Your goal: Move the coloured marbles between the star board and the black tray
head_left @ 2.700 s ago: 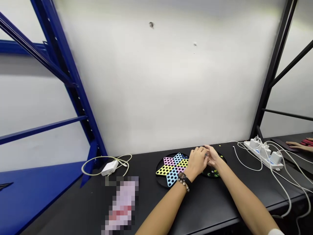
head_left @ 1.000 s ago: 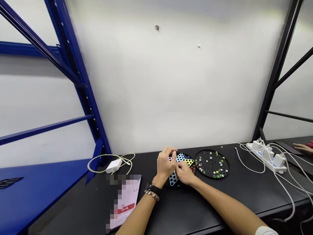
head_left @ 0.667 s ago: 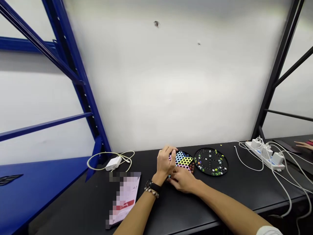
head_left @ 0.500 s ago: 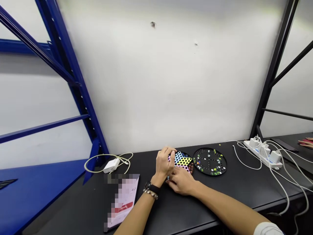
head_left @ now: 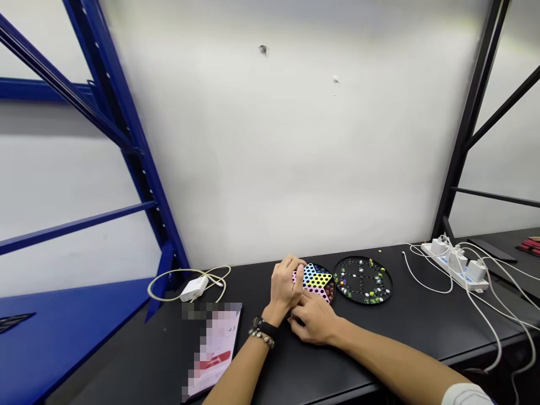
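A round Chinese checkers board [head_left: 323, 278] with a coloured star and rows of holes lies on the black table. Marbles show in its side pockets. My left hand [head_left: 287, 283] is over the left part of the board, its fingers bent and closed together; their tips are hidden. Close beside it, my right hand [head_left: 315, 319] is at the board's near edge with curled fingers, touching or almost touching the left. Whatever either hand grips is out of sight. To the right of the board sits a round black tray [head_left: 361, 304] with many loose marbles, green, white and other colours.
A tablet-like screen [head_left: 217, 349] lies left of my forearms. Behind it are a white charger [head_left: 194, 288] and a looped cable. A power strip [head_left: 458, 267] with plugs and trailing white cables stands at right. A white wall [head_left: 304, 157] closes off the back.
My right hand has drawn slightly toward me and its fingers have curled more. My left hand stays over the board. A person's fingers at the far right edge have left the view.
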Action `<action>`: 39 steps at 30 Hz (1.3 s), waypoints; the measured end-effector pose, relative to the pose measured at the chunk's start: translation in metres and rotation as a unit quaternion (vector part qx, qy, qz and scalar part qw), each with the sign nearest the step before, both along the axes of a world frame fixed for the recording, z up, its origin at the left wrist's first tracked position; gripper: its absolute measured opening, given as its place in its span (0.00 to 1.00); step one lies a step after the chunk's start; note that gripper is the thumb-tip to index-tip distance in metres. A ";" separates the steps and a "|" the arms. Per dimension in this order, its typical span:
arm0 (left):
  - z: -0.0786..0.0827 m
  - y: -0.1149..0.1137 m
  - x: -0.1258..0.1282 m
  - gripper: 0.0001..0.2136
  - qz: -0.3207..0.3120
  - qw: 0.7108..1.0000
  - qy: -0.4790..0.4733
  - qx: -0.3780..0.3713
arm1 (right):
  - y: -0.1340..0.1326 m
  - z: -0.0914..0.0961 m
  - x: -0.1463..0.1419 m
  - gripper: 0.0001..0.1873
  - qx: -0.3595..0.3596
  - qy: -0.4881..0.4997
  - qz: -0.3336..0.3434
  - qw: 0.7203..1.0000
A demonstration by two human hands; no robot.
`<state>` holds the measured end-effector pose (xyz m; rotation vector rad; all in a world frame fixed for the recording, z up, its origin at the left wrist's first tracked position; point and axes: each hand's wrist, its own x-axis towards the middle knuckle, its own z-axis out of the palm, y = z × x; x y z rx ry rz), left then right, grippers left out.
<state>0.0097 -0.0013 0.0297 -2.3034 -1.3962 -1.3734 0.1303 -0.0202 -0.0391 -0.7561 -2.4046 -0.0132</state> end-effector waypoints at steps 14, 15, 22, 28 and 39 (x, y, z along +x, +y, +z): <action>-0.013 -0.006 0.022 0.10 -0.038 0.994 0.089 -0.055 | 0.072 0.044 0.140 0.12 -0.215 0.118 -0.309 0.919; -0.014 -0.007 0.025 0.09 -0.050 0.992 0.099 -0.061 | 0.077 0.043 0.156 0.10 -0.251 0.093 -0.347 0.899; -0.019 -0.013 0.036 0.09 -0.082 0.988 0.108 -0.080 | 0.084 0.042 0.226 0.13 -0.415 -0.140 -0.446 0.781; -0.021 -0.011 0.034 0.09 -0.082 0.987 0.104 -0.086 | 0.079 0.039 0.234 0.06 -0.487 -0.087 -0.410 0.766; -0.022 -0.012 0.035 0.09 -0.091 0.987 0.103 -0.088 | 0.088 0.031 0.226 0.04 -0.539 0.009 -0.340 0.771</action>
